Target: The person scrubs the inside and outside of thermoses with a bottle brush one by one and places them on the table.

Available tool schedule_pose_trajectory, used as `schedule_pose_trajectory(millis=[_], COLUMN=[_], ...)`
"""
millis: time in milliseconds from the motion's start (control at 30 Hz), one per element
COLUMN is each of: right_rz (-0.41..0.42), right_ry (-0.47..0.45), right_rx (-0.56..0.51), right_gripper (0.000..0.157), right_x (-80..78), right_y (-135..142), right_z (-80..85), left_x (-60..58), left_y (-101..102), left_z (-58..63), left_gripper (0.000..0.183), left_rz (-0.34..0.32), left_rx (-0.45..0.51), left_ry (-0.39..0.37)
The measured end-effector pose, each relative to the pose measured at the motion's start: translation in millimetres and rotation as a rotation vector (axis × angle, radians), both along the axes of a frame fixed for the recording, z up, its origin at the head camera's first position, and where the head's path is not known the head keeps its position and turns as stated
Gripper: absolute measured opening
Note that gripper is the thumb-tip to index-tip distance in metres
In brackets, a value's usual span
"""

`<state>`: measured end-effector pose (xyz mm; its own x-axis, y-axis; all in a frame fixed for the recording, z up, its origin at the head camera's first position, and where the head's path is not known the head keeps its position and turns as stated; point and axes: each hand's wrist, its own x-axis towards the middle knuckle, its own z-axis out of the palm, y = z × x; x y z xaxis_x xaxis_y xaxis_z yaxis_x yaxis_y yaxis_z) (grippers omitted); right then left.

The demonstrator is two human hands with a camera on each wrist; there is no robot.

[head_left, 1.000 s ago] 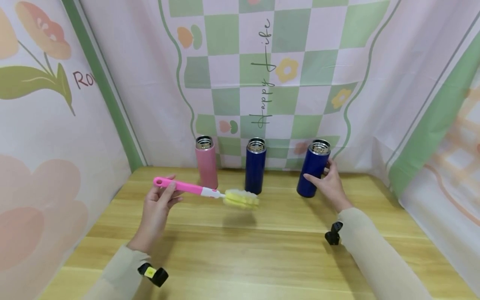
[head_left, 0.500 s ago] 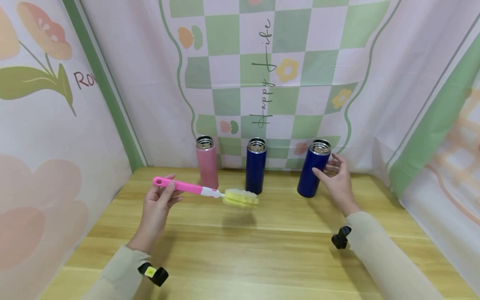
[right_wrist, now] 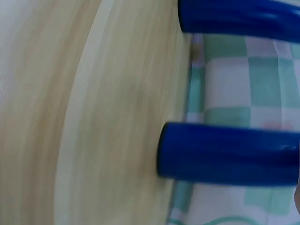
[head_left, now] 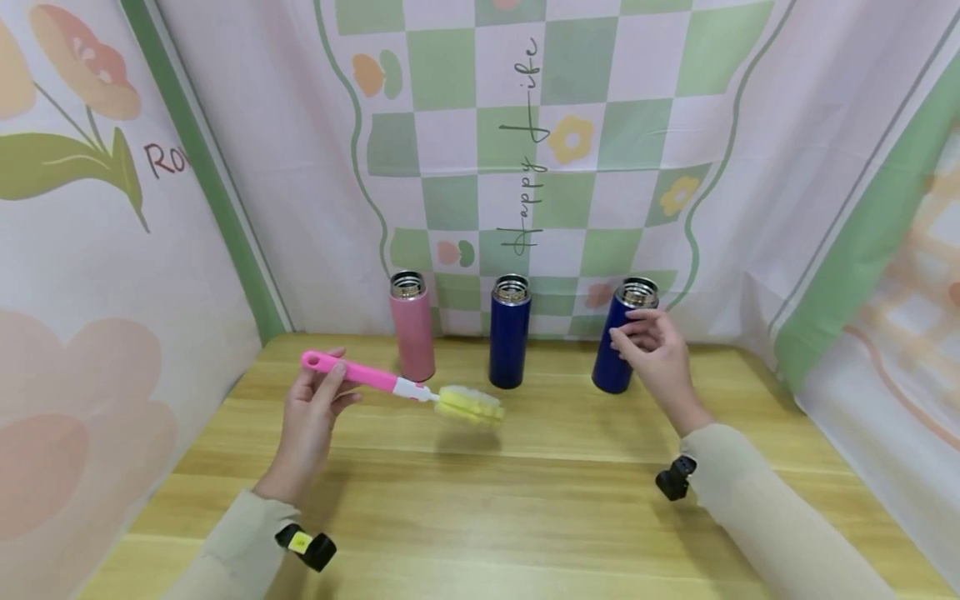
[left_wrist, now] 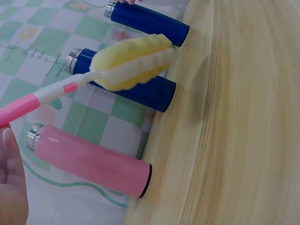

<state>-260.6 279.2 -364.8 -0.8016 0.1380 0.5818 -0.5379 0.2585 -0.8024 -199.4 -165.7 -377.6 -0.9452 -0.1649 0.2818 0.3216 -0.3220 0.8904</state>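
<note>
My left hand [head_left: 311,417] holds a bottle brush [head_left: 367,375] by its pink handle, thumb on top. The brush's yellow and white sponge head [left_wrist: 131,63] hangs above the table, away from the bottles. My right hand [head_left: 660,362] is beside the right-hand blue bottle [head_left: 611,362], overlapping it in the head view, with fingers loosely bent and nothing gripped. Whether a fingertip touches the bottle I cannot tell. Only a sliver of that hand shows at the right wrist view's edge. A second blue bottle [head_left: 509,342] and a pink bottle [head_left: 413,337] stand upright and lidless, their metal mouths uncovered.
The three bottles stand in a row near the back edge of the wooden table [head_left: 480,508]. Behind them hangs a green and white checked cloth [head_left: 510,150] with flowers and lettering. More printed cloth [head_left: 90,350] closes off the left side, and likewise the right.
My right hand has let go of the right-hand blue bottle, drawing off to the right and then coming round in front of it. The brush head has dipped slightly, to the left.
</note>
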Motion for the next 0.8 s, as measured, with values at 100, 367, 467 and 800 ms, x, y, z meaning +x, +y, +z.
schedule_pose_trajectory(millis=[100,367,467,800], right_rz=[0.041,0.129,0.168,0.246], right_ry=[-0.009,-0.229,-0.320,-0.436], right_rx=[0.102,0.272,0.315,0.297], right_gripper=[0.036,0.058,0.073,0.097], right_x=[-8.6,-31.7,-38.5,-52.7], right_y=[-7,-32,-43,-79], right_z=[-5.6,-18.1,-20.8,-27.3], left_x=[-0.2,0.9,1.8,3.0], left_y=[-2,-6,-7,-11], left_z=[0.3,1.9,2.4,1.6], left_gripper=[0.017,0.016,0.016,0.018], left_rz=[0.015,0.037,0.038,0.038], left_rx=[0.012,0.015,0.018,0.049], left_ry=[0.002,0.007,0.014,0.018])
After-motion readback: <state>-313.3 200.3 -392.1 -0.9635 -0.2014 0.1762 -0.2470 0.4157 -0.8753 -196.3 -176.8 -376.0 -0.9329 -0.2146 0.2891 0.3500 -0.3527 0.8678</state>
